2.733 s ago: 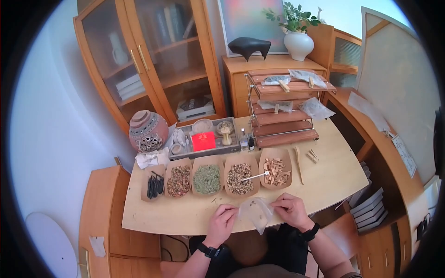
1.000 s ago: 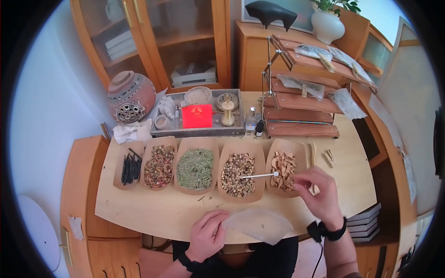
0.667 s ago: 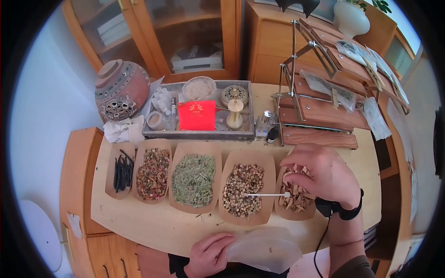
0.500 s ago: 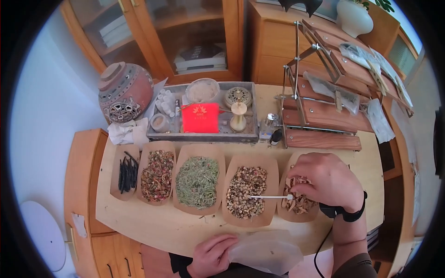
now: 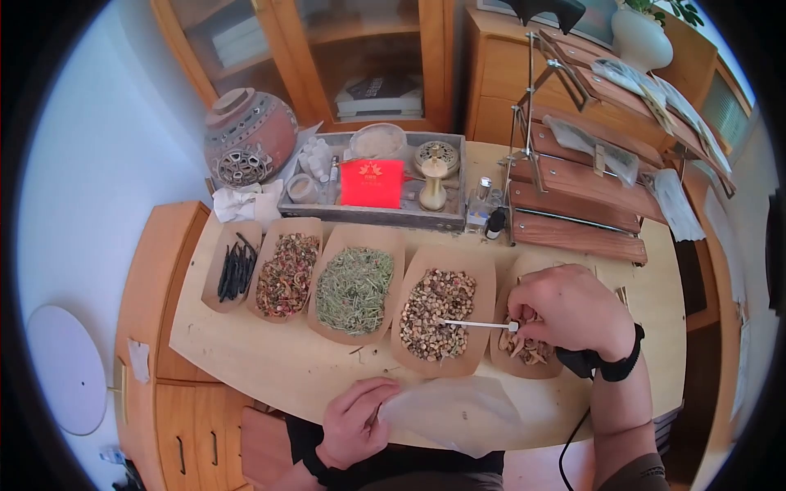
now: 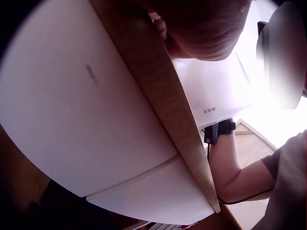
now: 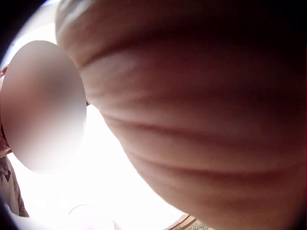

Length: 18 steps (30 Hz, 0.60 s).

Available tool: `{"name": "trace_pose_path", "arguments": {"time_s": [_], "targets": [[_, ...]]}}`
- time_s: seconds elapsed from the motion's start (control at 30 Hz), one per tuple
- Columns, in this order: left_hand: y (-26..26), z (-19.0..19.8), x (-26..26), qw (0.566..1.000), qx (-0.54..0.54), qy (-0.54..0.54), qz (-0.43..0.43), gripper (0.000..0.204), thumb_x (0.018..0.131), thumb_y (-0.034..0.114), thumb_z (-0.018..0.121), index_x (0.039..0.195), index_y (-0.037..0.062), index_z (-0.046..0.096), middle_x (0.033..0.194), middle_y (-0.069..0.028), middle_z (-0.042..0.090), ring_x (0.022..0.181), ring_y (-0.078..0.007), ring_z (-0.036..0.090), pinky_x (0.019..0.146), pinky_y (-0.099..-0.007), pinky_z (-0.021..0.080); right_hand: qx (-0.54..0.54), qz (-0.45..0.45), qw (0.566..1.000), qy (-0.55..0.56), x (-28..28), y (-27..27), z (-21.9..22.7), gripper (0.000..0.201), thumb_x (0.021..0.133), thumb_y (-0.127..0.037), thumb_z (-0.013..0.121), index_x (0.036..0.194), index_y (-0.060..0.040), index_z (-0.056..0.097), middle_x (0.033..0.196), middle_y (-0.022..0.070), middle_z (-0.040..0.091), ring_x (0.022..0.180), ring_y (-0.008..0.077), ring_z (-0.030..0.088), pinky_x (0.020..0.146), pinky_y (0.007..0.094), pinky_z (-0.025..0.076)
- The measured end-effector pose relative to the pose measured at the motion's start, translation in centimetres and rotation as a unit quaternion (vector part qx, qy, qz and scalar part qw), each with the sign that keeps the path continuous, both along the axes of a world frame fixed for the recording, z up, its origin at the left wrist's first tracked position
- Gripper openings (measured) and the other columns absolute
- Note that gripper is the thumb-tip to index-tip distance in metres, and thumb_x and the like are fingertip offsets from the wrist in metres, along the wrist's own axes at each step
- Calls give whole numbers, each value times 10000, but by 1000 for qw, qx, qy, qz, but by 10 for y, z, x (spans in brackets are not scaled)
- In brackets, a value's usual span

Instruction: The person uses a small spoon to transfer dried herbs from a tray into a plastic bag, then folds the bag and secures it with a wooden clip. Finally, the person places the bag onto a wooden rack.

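Observation:
In the head view my left hand [image 5: 358, 419] pinches the edge of a translucent bag [image 5: 458, 409] at the table's front edge. The bag hangs to the right, also seen in the left wrist view as a pale bag [image 6: 216, 88] beside the left hand [image 6: 206, 28]. My right hand [image 5: 577, 311] reaches into the rightmost paper tray, its thumb and fingers curled around some wood chips [image 5: 524, 350]. The white spoon [image 5: 479, 324] lies across from the neighbouring tray of brown pieces [image 5: 438, 311], its end close to my thumb. The right wrist view shows mostly the hand [image 7: 192, 105].
Trays of green herb [image 5: 354, 288], reddish dried bits [image 5: 286, 278] and black pods [image 5: 237, 268] stand to the left. Behind them are a grey tray [image 5: 368, 216] with a red packet [image 5: 372, 184], small bottles [image 5: 479, 209], a patterned jar [image 5: 250, 139] and a tiered wooden rack [image 5: 573, 229].
My right hand has left the bag and moved forward to the wood chips, where its fingers have closed. The left hand keeps hold of the bag. The head view has come closer and shifted.

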<state>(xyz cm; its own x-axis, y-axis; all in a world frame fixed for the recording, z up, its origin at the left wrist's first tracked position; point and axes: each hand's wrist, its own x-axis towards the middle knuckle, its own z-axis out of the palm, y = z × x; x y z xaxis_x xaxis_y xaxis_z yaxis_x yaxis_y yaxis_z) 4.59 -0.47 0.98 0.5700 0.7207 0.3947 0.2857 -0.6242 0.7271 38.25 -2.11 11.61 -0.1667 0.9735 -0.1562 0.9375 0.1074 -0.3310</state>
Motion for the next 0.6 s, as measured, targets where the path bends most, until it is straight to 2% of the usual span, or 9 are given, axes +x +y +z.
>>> {"name": "trace_pose_path", "arguments": {"time_s": [0.23,0.3,0.33,0.43,0.5,0.6], "targets": [[-2,0,1,1000,17,3,7,317,764,-55,646,1063,2,736,1076,-144,737,934,-304,737,809,-361,609,26,8,1000,-6,3,0,-10,112,779,-132,802,853,-78,736,849,110,735,885,335,708,787,452,543],[-2,-1,2,1000,18,4,11,311,768,-57,653,1062,3,737,1075,-144,738,934,-302,737,807,-361,608,21,20,1000,-7,3,0,-10,196,768,-133,827,928,-82,725,809,52,713,831,290,703,736,426,532],[-2,-2,2,1000,19,-2,11,325,765,-69,634,1064,1,739,1066,-159,743,926,-301,745,811,-356,606,25,21,999,-7,2,0,-9,196,768,-133,827,928,-82,725,809,52,713,831,290,703,736,426,532],[-4,0,3,1000,11,-4,18,338,766,-84,612,1067,0,742,1056,-172,748,920,-296,754,812,-349,604,23,12,999,21,-4,-2,-6,245,754,-116,838,960,-91,707,836,51,700,845,288,699,747,426,533],[-5,1,3,1000,-1,-1,24,336,770,-86,611,1067,2,743,1057,-171,748,921,-292,754,809,-346,604,62,22,997,30,-5,-4,-12,267,743,-103,847,954,-97,685,879,52,687,885,287,695,776,424,530],[-4,-1,3,1000,7,-8,22,330,776,-86,614,1067,2,743,1057,-168,748,920,-283,754,802,-340,603,63,38,997,12,-5,-2,-18,240,748,-108,837,924,-101,674,915,56,687,927,299,691,807,428,529]]}}
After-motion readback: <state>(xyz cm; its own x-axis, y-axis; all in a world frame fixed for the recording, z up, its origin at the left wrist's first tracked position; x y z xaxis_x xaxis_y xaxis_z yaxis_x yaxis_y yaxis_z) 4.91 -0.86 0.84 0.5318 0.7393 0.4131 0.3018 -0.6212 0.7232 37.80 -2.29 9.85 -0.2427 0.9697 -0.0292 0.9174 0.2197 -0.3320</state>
